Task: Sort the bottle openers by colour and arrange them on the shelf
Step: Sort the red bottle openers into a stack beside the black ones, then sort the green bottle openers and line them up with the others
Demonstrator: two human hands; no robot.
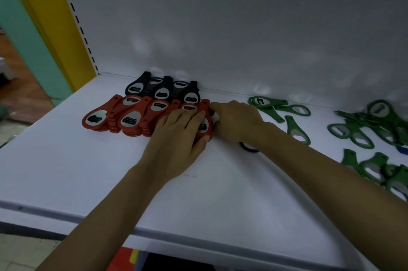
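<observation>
Red bottle openers (130, 117) lie in neat overlapping stacks on the white shelf (92, 173), with a row of black bottle openers (162, 89) behind them at the back wall. My left hand (177, 140) lies over the rightmost red stack (205, 126), fingers across its top and thumb curled round its near end. From the right, my right hand (239, 120) touches that stack's side with bent fingertips, its index finger at the handle tip. Green bottle openers (297, 128) lie loose to the right.
More green openers are heaped at the far right (375, 129) and near the front right (375, 168). A blue opener (248, 147) shows partly under my right wrist, and another blue piece (403, 149) sits at the right edge. A yellow upright (55, 16) bounds the shelf's left.
</observation>
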